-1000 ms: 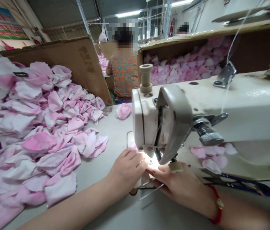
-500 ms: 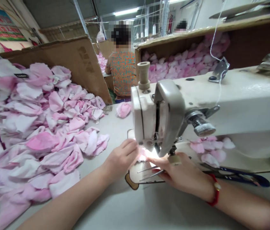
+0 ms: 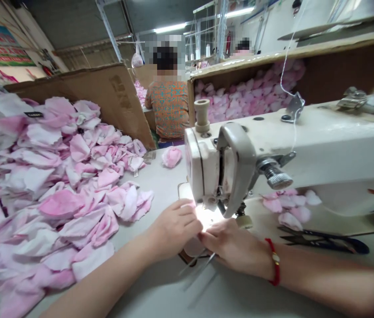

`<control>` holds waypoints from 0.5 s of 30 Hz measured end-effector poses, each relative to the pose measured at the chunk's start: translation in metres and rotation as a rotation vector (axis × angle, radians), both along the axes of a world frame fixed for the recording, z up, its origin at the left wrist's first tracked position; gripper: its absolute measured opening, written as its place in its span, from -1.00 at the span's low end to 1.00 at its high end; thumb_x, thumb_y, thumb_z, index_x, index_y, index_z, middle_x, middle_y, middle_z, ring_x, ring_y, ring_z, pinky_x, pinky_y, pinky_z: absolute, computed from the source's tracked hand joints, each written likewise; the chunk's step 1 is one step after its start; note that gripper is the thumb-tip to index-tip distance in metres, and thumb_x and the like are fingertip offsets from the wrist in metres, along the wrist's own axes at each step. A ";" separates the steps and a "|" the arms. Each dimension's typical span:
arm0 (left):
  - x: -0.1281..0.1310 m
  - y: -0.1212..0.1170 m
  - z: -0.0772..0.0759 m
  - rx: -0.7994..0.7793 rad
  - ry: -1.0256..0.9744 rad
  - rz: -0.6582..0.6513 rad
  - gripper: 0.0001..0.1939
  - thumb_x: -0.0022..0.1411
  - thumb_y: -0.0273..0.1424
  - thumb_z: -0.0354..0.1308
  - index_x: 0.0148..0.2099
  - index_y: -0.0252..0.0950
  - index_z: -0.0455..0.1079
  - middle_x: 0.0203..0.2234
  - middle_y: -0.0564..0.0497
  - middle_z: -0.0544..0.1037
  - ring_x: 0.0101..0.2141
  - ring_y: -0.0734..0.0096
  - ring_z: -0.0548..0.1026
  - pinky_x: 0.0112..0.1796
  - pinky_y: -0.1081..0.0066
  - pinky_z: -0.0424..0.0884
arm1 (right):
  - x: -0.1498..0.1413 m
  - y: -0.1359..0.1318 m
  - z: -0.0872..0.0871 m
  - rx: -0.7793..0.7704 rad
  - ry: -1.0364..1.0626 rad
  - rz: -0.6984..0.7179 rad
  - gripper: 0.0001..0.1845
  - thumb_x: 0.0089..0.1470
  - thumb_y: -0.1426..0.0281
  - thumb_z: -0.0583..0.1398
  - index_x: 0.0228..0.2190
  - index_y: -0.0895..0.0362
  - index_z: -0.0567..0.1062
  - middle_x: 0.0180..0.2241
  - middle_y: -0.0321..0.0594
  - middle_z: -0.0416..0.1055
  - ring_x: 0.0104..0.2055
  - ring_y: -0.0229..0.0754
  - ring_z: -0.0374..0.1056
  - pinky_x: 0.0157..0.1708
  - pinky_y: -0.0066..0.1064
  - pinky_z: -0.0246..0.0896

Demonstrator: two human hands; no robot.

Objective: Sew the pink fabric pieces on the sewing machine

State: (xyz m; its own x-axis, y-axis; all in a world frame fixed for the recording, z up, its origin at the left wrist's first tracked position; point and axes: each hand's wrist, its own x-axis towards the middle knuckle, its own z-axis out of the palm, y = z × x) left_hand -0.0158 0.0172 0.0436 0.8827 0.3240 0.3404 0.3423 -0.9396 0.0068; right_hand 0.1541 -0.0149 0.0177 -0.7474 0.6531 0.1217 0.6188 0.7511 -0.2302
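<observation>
Both hands meet under the head of a cream sewing machine [image 3: 227, 163], in the glare of its lamp. My left hand [image 3: 173, 227] has its fingers curled down on a small pale pink fabric piece [image 3: 193, 245] on the machine bed. My right hand [image 3: 236, 245], with a red bracelet at the wrist, presses fingers together at the same piece just in front of the needle. Thin metal tweezers [image 3: 200, 265] stick out from under my right hand. The needle and presser foot are mostly hidden by the glare.
A big heap of pink and white fabric pieces [image 3: 51, 190] covers the table's left side, backed by a cardboard wall [image 3: 107, 95]. More pink pieces [image 3: 289, 205] lie behind the machine arm, scissors [image 3: 326, 243] to the right. A person in an orange patterned top [image 3: 169, 106] sits ahead.
Both hands have drawn together and slightly toward me at the needle. My right hand now covers the tweezers more. The view has shifted a little.
</observation>
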 end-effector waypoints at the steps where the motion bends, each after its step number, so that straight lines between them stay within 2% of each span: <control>1: 0.001 -0.004 -0.001 -0.021 0.009 0.025 -0.76 0.18 -0.54 -0.17 -0.43 -0.34 0.28 -0.56 0.01 0.39 -0.45 0.42 0.30 -0.27 0.37 0.27 | 0.004 -0.003 -0.002 -0.003 0.004 0.020 -0.81 -0.08 0.60 0.01 -0.39 0.15 0.33 -0.47 -0.29 0.36 -0.45 -0.28 0.23 -0.47 -0.45 0.04; 5: 0.007 -0.014 -0.005 -0.123 -0.012 0.157 -0.87 0.10 -0.49 -0.06 -0.38 -0.33 0.31 -0.50 -0.02 0.39 -0.40 0.35 0.30 -0.31 0.35 0.27 | 0.013 -0.013 -0.010 0.057 0.001 0.003 -0.82 -0.03 0.59 0.00 -0.34 0.18 0.31 -0.48 -0.29 0.33 -0.43 -0.24 0.22 -0.47 -0.40 0.01; 8: 0.011 -0.016 -0.008 -0.129 -0.034 0.185 -0.85 0.13 -0.49 -0.08 -0.35 -0.32 0.32 -0.43 -0.03 0.41 -0.37 0.35 0.31 -0.28 0.32 0.26 | 0.011 -0.019 -0.013 0.100 -0.012 -0.017 -0.84 0.00 0.58 -0.01 -0.34 0.18 0.29 -0.50 -0.29 0.30 -0.48 -0.24 0.19 -0.55 -0.38 -0.07; 12: 0.019 -0.021 -0.011 -0.157 -0.040 0.217 -0.83 0.21 -0.46 -0.11 -0.32 -0.32 0.31 -0.43 0.00 0.42 -0.34 0.38 0.33 -0.26 0.34 0.26 | 0.012 -0.024 -0.009 0.112 -0.040 -0.030 -0.82 -0.08 0.62 -0.01 -0.39 0.18 0.28 -0.55 -0.31 0.27 -0.59 -0.26 0.12 -0.65 -0.35 -0.26; 15: 0.021 -0.024 -0.013 -0.147 -0.009 0.295 -0.84 0.20 -0.45 -0.09 -0.26 -0.31 0.31 -0.44 0.01 0.41 -0.38 0.36 0.34 -0.33 0.33 0.28 | 0.016 -0.024 -0.004 0.074 -0.043 -0.027 -0.81 -0.13 0.63 0.00 -0.42 0.17 0.28 -0.57 -0.33 0.27 -0.60 -0.27 0.11 -0.65 -0.35 -0.31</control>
State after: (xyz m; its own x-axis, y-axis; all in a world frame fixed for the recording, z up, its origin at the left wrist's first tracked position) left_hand 0.0056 -0.0069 0.0307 0.7404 0.6117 0.2785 0.5991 -0.7885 0.1392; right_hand 0.1706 -0.0384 0.0137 -0.7352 0.6635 0.1390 0.6472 0.7480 -0.1472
